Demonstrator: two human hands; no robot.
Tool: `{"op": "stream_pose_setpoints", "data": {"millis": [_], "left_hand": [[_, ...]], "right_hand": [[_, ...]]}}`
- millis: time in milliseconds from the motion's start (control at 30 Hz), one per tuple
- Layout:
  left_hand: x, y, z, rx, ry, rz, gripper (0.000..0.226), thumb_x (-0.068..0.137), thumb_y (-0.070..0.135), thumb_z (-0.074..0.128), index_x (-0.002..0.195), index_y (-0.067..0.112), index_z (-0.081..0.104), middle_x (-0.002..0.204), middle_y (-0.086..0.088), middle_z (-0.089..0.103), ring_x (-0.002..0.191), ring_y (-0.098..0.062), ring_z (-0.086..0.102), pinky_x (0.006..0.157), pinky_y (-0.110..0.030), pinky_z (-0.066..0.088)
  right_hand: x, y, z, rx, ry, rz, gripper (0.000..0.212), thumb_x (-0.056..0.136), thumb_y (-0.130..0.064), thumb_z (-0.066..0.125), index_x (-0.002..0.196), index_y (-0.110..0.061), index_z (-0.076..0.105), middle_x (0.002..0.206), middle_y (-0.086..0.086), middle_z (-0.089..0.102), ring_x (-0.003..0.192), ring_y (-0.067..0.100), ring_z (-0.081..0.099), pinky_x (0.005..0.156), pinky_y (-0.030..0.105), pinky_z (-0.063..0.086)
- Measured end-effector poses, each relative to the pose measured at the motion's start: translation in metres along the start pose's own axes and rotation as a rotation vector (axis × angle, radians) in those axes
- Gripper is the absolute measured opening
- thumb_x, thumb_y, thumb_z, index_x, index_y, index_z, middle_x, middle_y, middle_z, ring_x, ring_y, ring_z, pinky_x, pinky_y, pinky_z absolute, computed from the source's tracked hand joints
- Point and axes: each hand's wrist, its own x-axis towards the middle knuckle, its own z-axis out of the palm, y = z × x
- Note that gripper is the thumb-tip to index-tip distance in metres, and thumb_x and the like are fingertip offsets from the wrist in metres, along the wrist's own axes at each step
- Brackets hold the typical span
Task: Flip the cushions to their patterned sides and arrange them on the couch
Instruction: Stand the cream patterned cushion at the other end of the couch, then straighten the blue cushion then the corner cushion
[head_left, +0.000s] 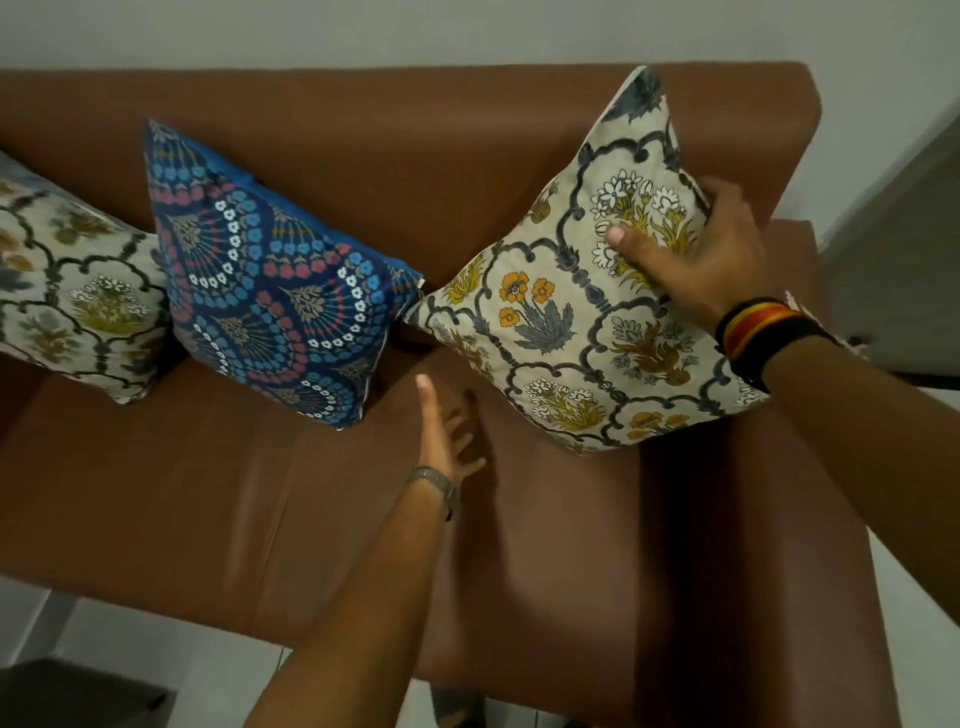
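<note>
Three cushions lean against the back of the brown couch (208, 493), all with patterned sides facing me. A cream floral cushion (78, 291) is at the left edge, partly cut off. A blue cushion (275, 291) with fan motifs stands in the middle. At the right, a cream floral cushion (566, 322) stands tilted on one corner, and my right hand (696, 249) grips its upper right edge, thumb on the front. My left hand (441, 436) hovers open over the seat, just left of that cushion's lower corner, touching nothing.
The couch's right armrest (795, 244) is just behind my right hand. A pale wall (467, 31) runs behind the couch. Light floor (156, 639) shows below the seat's front edge, with a dark object (78, 696) at the bottom left.
</note>
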Motion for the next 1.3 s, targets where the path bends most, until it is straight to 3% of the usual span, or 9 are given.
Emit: {"op": "stream_pose_setpoints", "data": {"millis": [100,267,500,600,733,900,1000,1133,1300], "left_hand": [[0.017,0.006,-0.03,0.026,0.004,-0.009,0.102,0.083,0.093,0.032,0.158,0.024,0.039,0.158,-0.007,0.051,0.144,-0.031,0.047,0.112,-0.064,0.039],[0.009,0.032,0.029,0.163,-0.303,0.005,0.099,0.082,0.092,0.04,0.163,0.036,0.031,0.171,-0.005,0.031,0.155,-0.035,0.03,0.117,-0.068,0.031],[0.0,0.033,0.044,0.163,-0.207,0.152,0.059,0.08,0.072,0.071,0.128,0.038,0.063,0.123,0.005,0.071,0.115,-0.019,0.067,0.093,-0.046,0.054],[0.001,0.029,0.04,0.162,-0.212,0.135,0.081,0.072,0.076,0.076,0.137,0.031,0.06,0.124,0.006,0.072,0.109,-0.017,0.068,0.09,-0.044,0.055],[-0.003,0.027,0.05,0.137,-0.169,0.156,0.035,0.088,0.06,0.072,0.113,0.04,0.059,0.099,0.014,0.071,0.088,-0.006,0.066,0.072,-0.032,0.052],[-0.01,0.025,0.027,0.239,-0.17,0.085,0.113,0.068,0.093,0.061,0.161,0.035,0.032,0.167,0.002,0.038,0.148,-0.03,0.042,0.112,-0.063,0.04],[-0.017,0.031,-0.018,0.175,-0.102,0.013,0.095,0.087,0.087,0.038,0.163,0.03,0.03,0.166,-0.002,0.039,0.151,-0.031,0.039,0.118,-0.066,0.032],[0.016,0.057,-0.122,-0.011,0.162,-0.021,0.107,0.086,0.092,0.02,0.158,0.016,0.044,0.155,-0.011,0.053,0.143,-0.035,0.047,0.117,-0.062,0.034],[0.101,0.107,-0.22,-0.08,0.244,-0.017,0.158,0.031,0.116,0.034,0.155,0.019,0.05,0.151,-0.009,0.059,0.136,-0.035,0.054,0.114,-0.062,0.04]], "right_hand": [[-0.006,0.001,0.009,0.001,0.036,0.02,0.11,0.07,-0.093,0.065,0.146,-0.018,0.043,0.143,0.007,0.057,0.131,0.031,0.057,0.11,0.057,0.047],[-0.02,0.003,0.021,0.014,0.082,0.053,0.105,0.074,-0.091,0.064,0.141,-0.014,0.044,0.138,0.009,0.06,0.125,0.03,0.06,0.105,0.051,0.052],[-0.025,-0.012,0.009,-0.033,0.112,0.07,0.08,0.094,-0.066,0.064,0.142,-0.004,0.049,0.136,0.01,0.059,0.108,0.013,0.051,0.073,0.01,0.03],[-0.026,-0.01,0.008,-0.038,0.055,0.08,0.083,0.094,-0.07,0.061,0.145,-0.006,0.047,0.14,0.007,0.059,0.111,0.015,0.054,0.077,0.012,0.033],[-0.024,-0.01,0.008,0.009,0.03,0.094,0.097,0.086,-0.082,0.061,0.149,-0.011,0.042,0.141,0.003,0.057,0.123,0.019,0.058,0.093,0.029,0.045],[-0.031,-0.02,0.003,-0.017,0.084,0.052,0.099,0.087,-0.079,0.062,0.156,-0.012,0.037,0.157,0.008,0.05,0.141,0.028,0.05,0.118,0.043,0.037],[-0.039,-0.055,0.019,0.001,0.191,-0.066,0.099,0.084,-0.079,0.064,0.154,-0.012,0.04,0.154,0.009,0.05,0.143,0.03,0.046,0.12,0.066,0.03],[-0.044,-0.127,0.079,0.007,0.107,-0.32,0.086,0.089,-0.069,0.067,0.148,-0.009,0.047,0.146,0.012,0.054,0.138,0.03,0.05,0.117,0.058,0.038],[-0.039,-0.193,0.186,-0.02,-0.158,-0.309,0.081,0.091,-0.067,0.067,0.147,-0.012,0.049,0.146,0.009,0.054,0.134,0.029,0.053,0.108,0.045,0.047]]}}
